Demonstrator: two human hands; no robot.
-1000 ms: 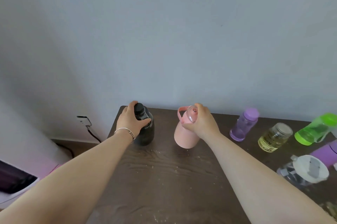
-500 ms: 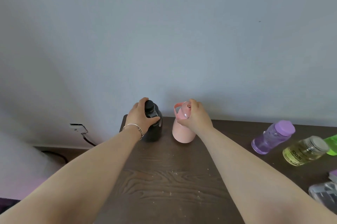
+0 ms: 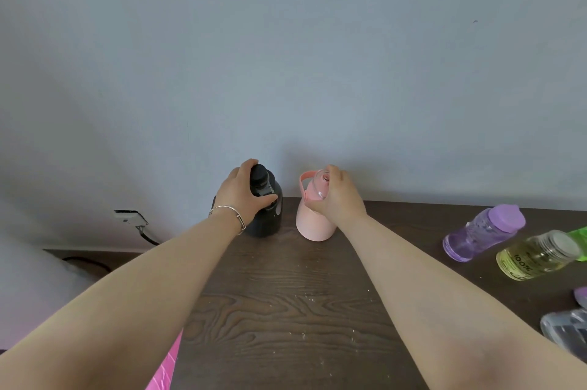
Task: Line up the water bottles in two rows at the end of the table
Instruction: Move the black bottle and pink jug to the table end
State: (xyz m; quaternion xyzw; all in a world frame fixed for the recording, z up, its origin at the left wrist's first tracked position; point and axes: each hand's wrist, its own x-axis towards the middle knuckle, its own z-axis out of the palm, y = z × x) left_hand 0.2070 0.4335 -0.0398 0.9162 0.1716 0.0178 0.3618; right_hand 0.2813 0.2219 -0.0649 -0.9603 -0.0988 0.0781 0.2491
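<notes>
Two bottles upright at the table's (image 3: 286, 310) far-left end: my left hand (image 3: 243, 196) wraps the black bottle (image 3: 268, 218), my right hand (image 3: 338, 197) grips the pink bottle (image 3: 313, 226), caps up.

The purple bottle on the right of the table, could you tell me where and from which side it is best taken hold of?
Grip the purple bottle around its clear body, just below the wide purple cap, coming from above and the near side. It stands free of both hands, with the yellow jar close on its near right, so the left flank looks the more open.
</notes>
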